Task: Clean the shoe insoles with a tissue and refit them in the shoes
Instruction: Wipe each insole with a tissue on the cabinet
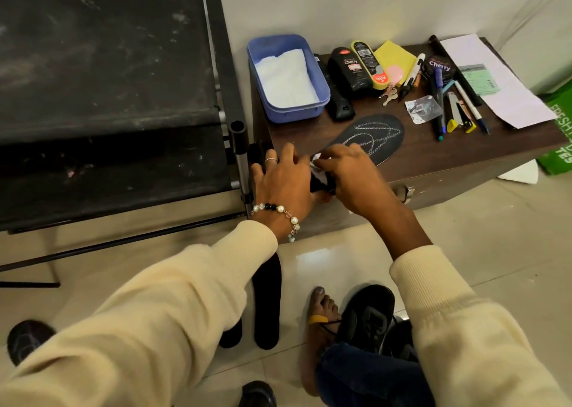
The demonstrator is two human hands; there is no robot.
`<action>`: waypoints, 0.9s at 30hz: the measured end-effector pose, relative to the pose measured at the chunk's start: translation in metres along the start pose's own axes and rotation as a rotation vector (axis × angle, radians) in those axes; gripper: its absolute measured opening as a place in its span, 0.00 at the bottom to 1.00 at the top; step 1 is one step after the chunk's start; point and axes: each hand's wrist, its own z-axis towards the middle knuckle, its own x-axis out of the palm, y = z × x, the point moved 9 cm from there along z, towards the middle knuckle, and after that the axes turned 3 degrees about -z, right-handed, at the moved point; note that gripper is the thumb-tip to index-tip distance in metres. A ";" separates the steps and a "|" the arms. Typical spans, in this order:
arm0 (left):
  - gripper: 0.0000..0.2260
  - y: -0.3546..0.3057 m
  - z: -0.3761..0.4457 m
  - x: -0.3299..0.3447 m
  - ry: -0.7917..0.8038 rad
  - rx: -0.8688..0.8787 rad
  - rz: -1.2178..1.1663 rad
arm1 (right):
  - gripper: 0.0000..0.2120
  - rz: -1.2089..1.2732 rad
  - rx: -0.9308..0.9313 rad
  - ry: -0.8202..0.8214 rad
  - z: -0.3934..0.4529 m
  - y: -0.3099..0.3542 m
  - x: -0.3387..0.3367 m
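A dark insole (pixel 376 135) with a pale stitched pattern lies on the brown cabinet top (pixel 309 131), its heel end over the front edge. My left hand (pixel 278 180) rests on that heel end, fingers spread. My right hand (pixel 349 177) pinches a crumpled white tissue (pixel 317 162) against the insole. A blue tub (pixel 286 78) at the back holds white tissues. Two more dark insoles (pixel 267 304) lie on the floor below my left sleeve. A black shoe (pixel 368 317) sits on the floor by my sandalled foot (pixel 318 310).
Polish bottles (pixel 346 69), a yellow cloth, keys, pens and papers crowd the cabinet's right half. A black fabric shoe rack (pixel 108 97) stands to the left. A green bag (pixel 560 134) leans at the far right. Another dark shoe (pixel 24 341) sits at the lower left.
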 end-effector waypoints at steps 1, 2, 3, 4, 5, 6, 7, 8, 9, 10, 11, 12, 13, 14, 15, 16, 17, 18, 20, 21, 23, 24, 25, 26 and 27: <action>0.28 0.000 0.000 0.000 -0.003 0.001 0.005 | 0.20 -0.006 0.011 0.005 -0.001 -0.004 0.000; 0.28 0.000 0.000 0.000 -0.003 0.004 0.013 | 0.21 -0.013 0.048 -0.004 -0.002 -0.013 -0.001; 0.29 0.000 0.000 0.001 -0.002 0.005 0.020 | 0.22 -0.021 0.105 -0.021 -0.005 -0.025 -0.003; 0.29 0.000 0.001 0.001 -0.001 0.006 0.026 | 0.22 -0.022 0.177 -0.043 -0.009 -0.037 -0.005; 0.30 0.000 0.002 0.001 0.002 0.007 0.031 | 0.22 -0.015 0.252 -0.060 -0.014 -0.048 -0.008; 0.30 0.000 0.002 0.001 0.008 0.006 0.033 | 0.22 -0.006 0.321 -0.069 -0.017 -0.055 -0.009; 0.31 0.000 0.002 0.002 0.013 0.004 0.033 | 0.21 -0.005 0.371 -0.068 -0.020 -0.058 -0.009; 0.31 0.000 0.002 0.002 0.015 0.003 0.031 | 0.20 -0.016 0.390 -0.060 -0.019 -0.056 -0.009; 0.30 0.000 0.002 0.002 0.012 0.003 0.028 | 0.19 -0.030 0.374 -0.054 -0.017 -0.049 -0.009; 0.29 -0.001 0.001 0.001 0.008 0.002 0.022 | 0.18 -0.031 0.324 -0.045 -0.012 -0.038 -0.009; 0.28 0.000 0.001 0.000 0.004 0.000 0.011 | 0.18 -0.022 0.250 -0.030 -0.007 -0.026 -0.007; 0.26 0.000 0.000 0.000 0.000 -0.002 0.001 | 0.19 -0.014 0.166 -0.012 -0.003 -0.013 -0.004; 0.26 0.000 0.000 -0.001 -0.001 -0.004 -0.004 | 0.20 -0.011 0.093 0.001 0.000 -0.004 -0.002; 0.26 0.000 0.000 -0.001 -0.001 -0.003 -0.005 | 0.20 -0.011 0.053 0.007 0.002 -0.001 -0.001; 0.26 0.000 0.000 -0.001 -0.002 -0.002 -0.004 | 0.20 -0.017 0.051 0.005 0.002 -0.004 -0.001; 0.27 0.000 -0.001 0.000 -0.004 -0.002 -0.001 | 0.21 -0.022 0.077 -0.004 0.000 -0.012 -0.002; 0.27 0.000 0.000 0.000 -0.005 -0.001 0.006 | 0.22 -0.031 0.125 -0.017 -0.003 -0.021 -0.004; 0.29 0.000 0.000 0.000 -0.003 0.001 0.013 | 0.22 -0.041 0.189 -0.033 -0.007 -0.032 -0.005; 0.30 0.000 0.001 0.001 0.007 0.000 0.022 | 0.21 -0.061 0.327 -0.051 -0.015 -0.050 -0.008; 0.30 0.000 0.001 0.001 0.009 -0.002 0.023 | 0.20 -0.064 0.367 -0.049 -0.016 -0.052 -0.008; 0.29 0.000 0.001 0.000 0.003 -0.002 0.019 | 0.17 -0.038 0.343 -0.040 -0.013 -0.041 -0.008; 0.28 0.000 0.001 0.000 -0.002 -0.002 0.013 | 0.17 -0.018 0.284 -0.024 -0.008 -0.030 -0.007; 0.27 0.000 0.000 -0.001 -0.005 -0.002 0.002 | 0.19 -0.015 0.209 -0.009 -0.004 -0.018 -0.005; 0.27 0.000 0.000 -0.001 -0.007 -0.004 -0.010 | 0.21 -0.023 0.141 0.001 -0.001 -0.010 -0.002; 0.26 0.000 -0.001 -0.001 -0.007 -0.005 -0.017 | 0.22 -0.033 0.100 0.001 0.001 -0.006 -0.001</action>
